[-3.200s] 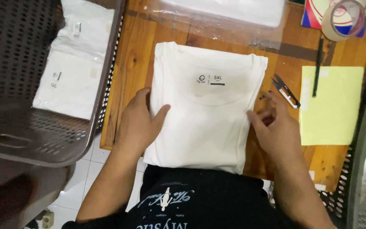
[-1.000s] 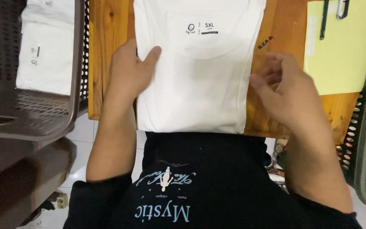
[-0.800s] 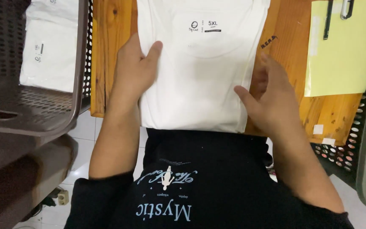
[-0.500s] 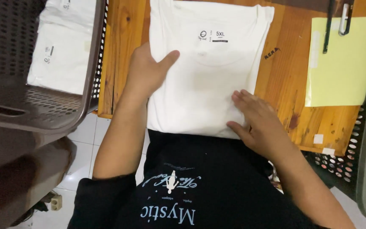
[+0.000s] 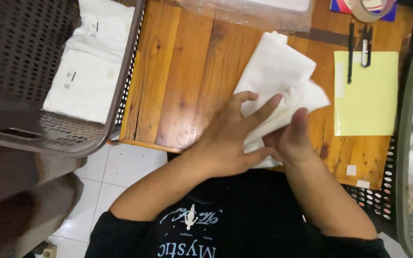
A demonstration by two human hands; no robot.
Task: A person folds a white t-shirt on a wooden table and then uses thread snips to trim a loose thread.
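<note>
- Far left we've got the brown basket [image 5: 120, 95] with folded white shirts [image 5: 89, 81] stacked inside, just off the bench [image 5: 178, 81] edge.
- Our left hand [image 5: 230, 143] lies on top of the folded shirt [image 5: 276, 81], fingers [image 5: 259, 112] spread and pressing down on its near end.
- The shirt is at the middle of the bench, tilted, far end pointing toward the clear plastic bag [image 5: 249, 12] at the back.
- Our right hand [image 5: 290, 143] comes up from underneath, thumb on top, pinching the shirt's near right corner. The rest of its fingers are hidden, so we can't tell how they sit.
- To the right: yellow paper [image 5: 366, 100] with two pens [image 5: 357, 45] at its top edge, tape roll [image 5: 366, 7] behind.
- What could go wrong: the grip is only at one end, so the loose far layers could flop open and undo the fold. The corner near the paper could also drag it or knock the pens.
</note>
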